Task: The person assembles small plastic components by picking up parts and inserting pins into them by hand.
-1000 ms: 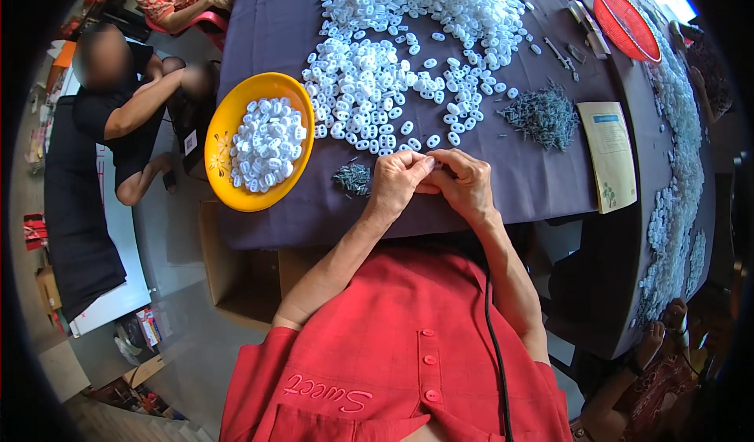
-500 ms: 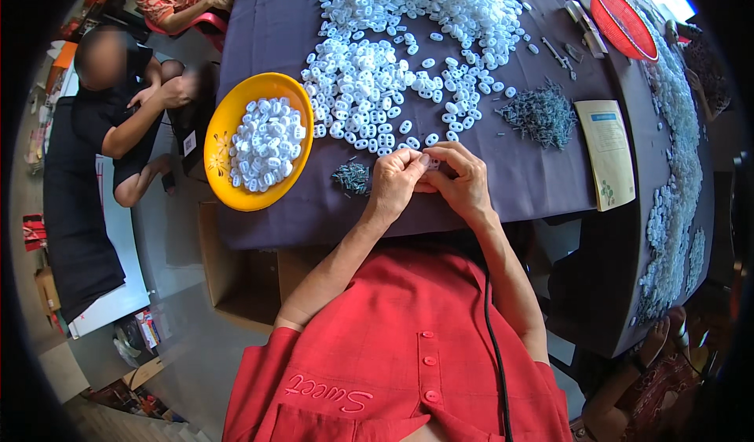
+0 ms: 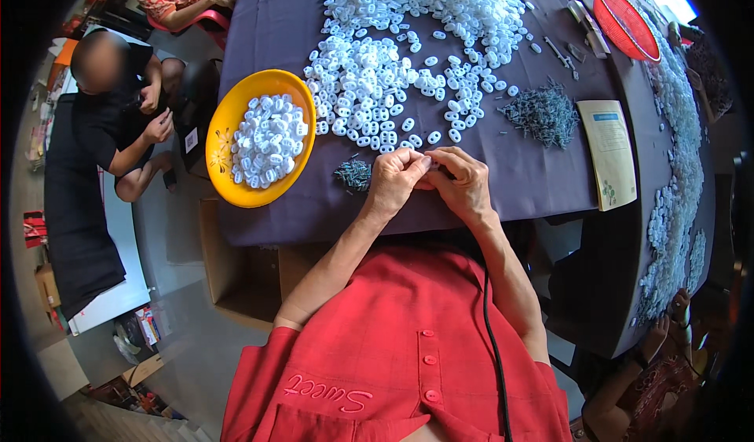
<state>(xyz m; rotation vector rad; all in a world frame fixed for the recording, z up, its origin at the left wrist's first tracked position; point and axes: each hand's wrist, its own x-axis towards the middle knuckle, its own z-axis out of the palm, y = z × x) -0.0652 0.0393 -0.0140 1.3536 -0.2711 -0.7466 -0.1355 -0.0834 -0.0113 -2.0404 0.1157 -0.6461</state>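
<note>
My left hand [image 3: 397,177] and my right hand [image 3: 459,177] meet at the table's near edge, fingertips pinched together. Whatever small piece lies between them is mostly covered by the fingers. Just beyond my fingers spreads a heap of white oval plastic pieces [image 3: 357,81], each with two holes. Beside my left hand sits a small pile of dark grey-green pins [image 3: 353,175]. Farther left stands a yellow bowl [image 3: 221,161] holding white plastic pieces [image 3: 269,140]. A larger pile of grey pins [image 3: 542,115] lies to the right of my right hand.
A yellowish booklet [image 3: 608,155] lies at the table's right edge, a red mesh basket [image 3: 626,22] behind it. More white pieces [image 3: 671,183] cover the right-hand table. One person [image 3: 118,120] sits at the left; others are at the far left and lower right. A cardboard box [image 3: 239,273] stands below.
Both hands stay pinched together in nearly the same place, with slight finger movement. The seated person at the left has lowered a raised hand.
</note>
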